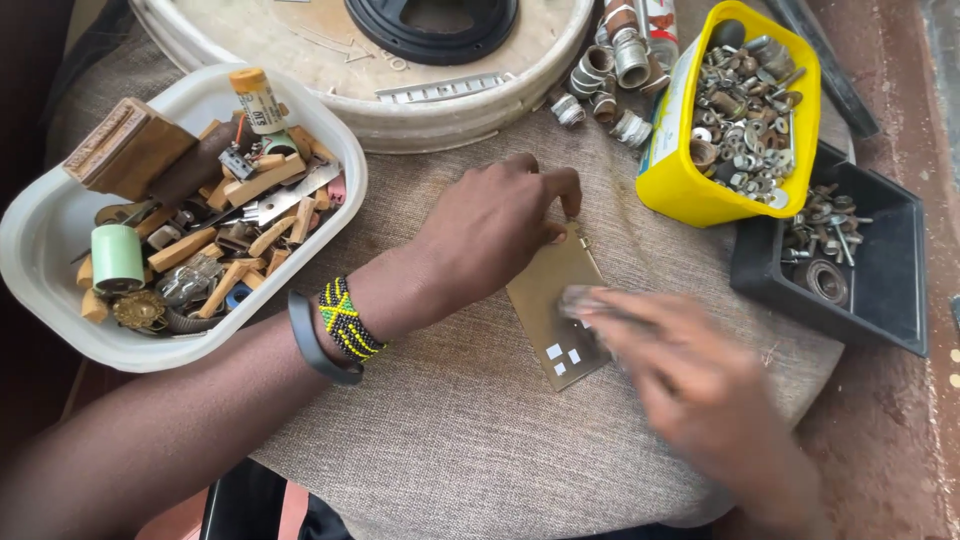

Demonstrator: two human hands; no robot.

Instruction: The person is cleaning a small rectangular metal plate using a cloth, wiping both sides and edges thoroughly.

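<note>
Brass plate (555,300) under left hand (490,225), yellow tub (665,165) near

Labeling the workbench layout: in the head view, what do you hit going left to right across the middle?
White tray of wood bits and spools → beaded wristband → left hand → brass plate → right hand, blurred → yellow tub of nuts and washers → black tray of screws.
</note>
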